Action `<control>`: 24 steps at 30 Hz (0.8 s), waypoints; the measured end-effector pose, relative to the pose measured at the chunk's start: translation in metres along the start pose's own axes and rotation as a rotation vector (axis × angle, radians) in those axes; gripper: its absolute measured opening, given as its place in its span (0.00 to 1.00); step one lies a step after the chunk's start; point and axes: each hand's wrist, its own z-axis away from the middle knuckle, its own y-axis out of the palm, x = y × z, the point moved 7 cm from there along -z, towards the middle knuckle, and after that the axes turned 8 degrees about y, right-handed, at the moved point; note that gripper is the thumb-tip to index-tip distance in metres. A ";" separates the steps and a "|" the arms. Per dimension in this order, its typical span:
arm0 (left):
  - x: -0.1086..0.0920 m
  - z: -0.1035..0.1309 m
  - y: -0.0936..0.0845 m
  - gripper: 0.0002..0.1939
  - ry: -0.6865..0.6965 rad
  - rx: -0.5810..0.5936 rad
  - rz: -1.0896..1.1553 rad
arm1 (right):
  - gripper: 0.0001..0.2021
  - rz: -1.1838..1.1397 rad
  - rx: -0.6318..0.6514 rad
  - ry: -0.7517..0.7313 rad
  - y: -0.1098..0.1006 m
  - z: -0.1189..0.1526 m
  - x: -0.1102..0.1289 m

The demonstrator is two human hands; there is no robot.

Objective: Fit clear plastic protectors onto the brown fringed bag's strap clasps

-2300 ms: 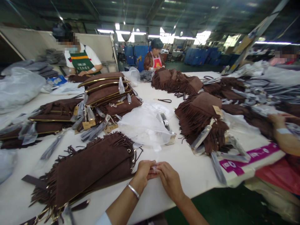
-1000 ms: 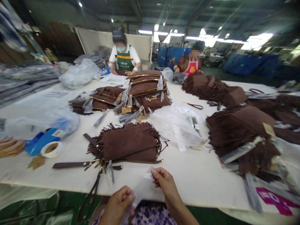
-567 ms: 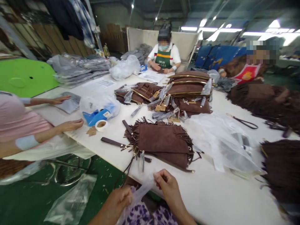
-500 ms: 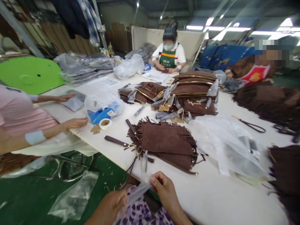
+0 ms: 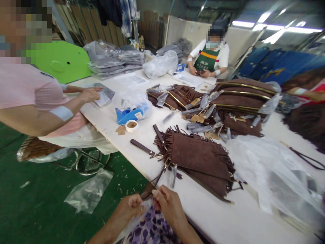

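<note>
- Left hand (image 5: pixel 130 206) + right hand (image 5: pixel 169 206): both pinched shut on a small clear plastic bag (image 5: pixel 138 217), held in front of the lap at 6 o'clock, just off the bench (image 5: pixel 218 217) edge. Fingertips meet at the bag's top edge – looks like a grip for working the mouth apart, thin film needs 2 hands.
- Bag hangs down-left from the pinch, slack, over the purple print cloth on the lap.
- Nearest bench item: brown fringed bag (image 5: pixel 200 159) at 12–1 o'clock of the hands, flat, strap (image 5: pixel 142 146) + metal clips trailing toward the bench edge, so hardware sits w/in reach.
- Pile of clear plastic (image 5: pixel 269 173) at 2 o'clock, just beside the fringed bag.
- Stack of finished bags (image 5: pixel 241 101) w/ gold trim, tags + wrapped hardware, farther back at 1 o'clock; stacked flat prob. to keep trim aligned.
- Tape roll (image 5: pixel 131 125) + blue dispenser (image 5: pixel 127 115) at 11 o'clock, nearer the co-worker in pink (image 5: pixel 33 98), whose hand rests on a flat packet.
- Another clear bag (image 5: pixel 88 191) lies on the green floor at 9 o'clock.
</note>
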 end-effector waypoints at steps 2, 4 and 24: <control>-0.002 0.006 -0.015 0.26 0.023 -0.044 -0.092 | 0.13 0.090 -0.072 -0.062 -0.011 -0.004 0.004; -0.006 0.012 -0.028 0.27 0.024 -0.067 -0.143 | 0.19 0.172 -0.077 -0.106 -0.014 -0.009 0.009; -0.018 0.004 0.008 0.15 -0.008 -0.011 0.281 | 0.13 -0.452 -0.129 0.099 0.015 -0.021 -0.012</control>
